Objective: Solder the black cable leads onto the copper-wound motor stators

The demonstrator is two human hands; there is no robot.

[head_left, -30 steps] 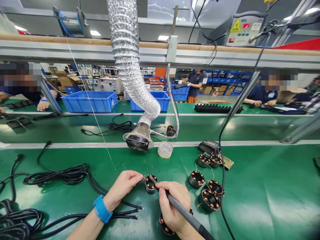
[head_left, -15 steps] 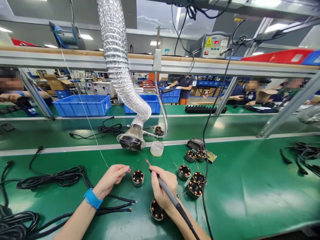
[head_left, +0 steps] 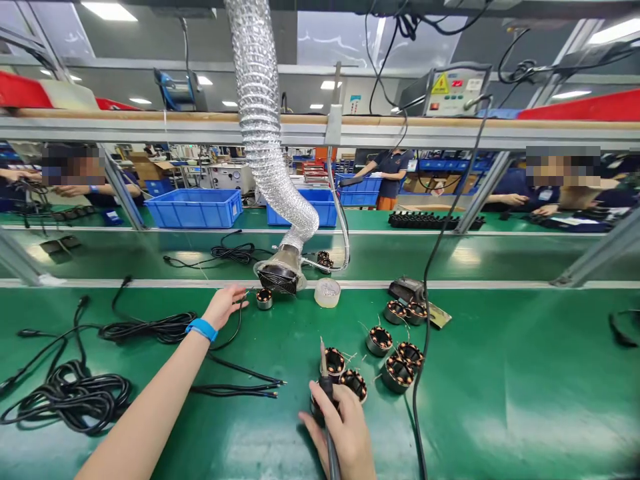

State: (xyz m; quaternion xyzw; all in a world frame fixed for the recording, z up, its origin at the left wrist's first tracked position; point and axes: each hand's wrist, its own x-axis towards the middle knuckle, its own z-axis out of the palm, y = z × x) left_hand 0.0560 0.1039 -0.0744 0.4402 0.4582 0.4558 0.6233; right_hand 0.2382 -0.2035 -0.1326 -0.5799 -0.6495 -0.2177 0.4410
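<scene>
My left hand reaches forward, its fingers stretched out and apart. Just right of its fingertips stands a small motor stator with copper windings, by the fume hood's mouth. A black cable runs down from beside those fingers; whether it joins the stator I cannot tell. In my right hand is a soldering iron, its tip pointing away from me. Beyond that hand sit two stators, one near the iron's tip and another to its right; a further one is partly hidden behind the fingers.
A foil fume duct hangs down to the hood. Nearby are a round white tub, more stators and a dark iron stand. Coiled black cables lie left. A hanging cord crosses the right side. Co-workers sit beyond.
The stator beside my left hand has moved away from me, towards the hood, and the hand's pinch has opened. My right hand has drawn nearer with the iron. The view has turned left.
</scene>
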